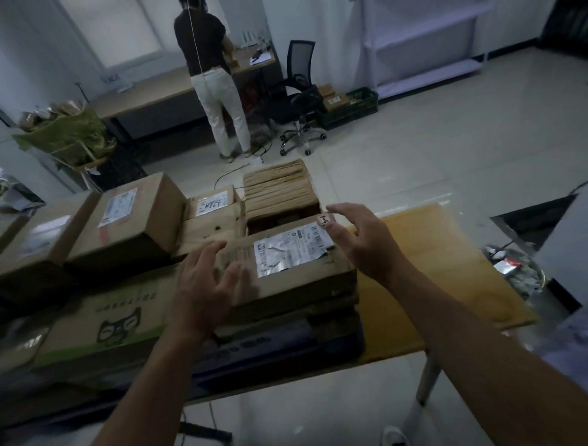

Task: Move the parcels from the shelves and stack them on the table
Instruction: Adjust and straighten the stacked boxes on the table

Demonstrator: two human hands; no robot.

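A cardboard parcel (298, 266) with a white shipping label lies on top of a stack on the table (450, 276). My left hand (204, 287) hovers over its left end with fingers spread and relaxed, holding nothing. My right hand (361, 243) is at the parcel's right far corner, fingers loosely extended, not gripping it. Under the parcel lie flatter parcels, one dark (291, 344). Left of it lies a box with a cat logo (108, 328).
More labelled boxes (130, 220) fill the table's left and back, with a tape-wrapped one (279, 186) behind the stack. A person (212, 74) stands at a desk beyond, beside an office chair (297, 91). White shelves (426, 38) stand at the back right.
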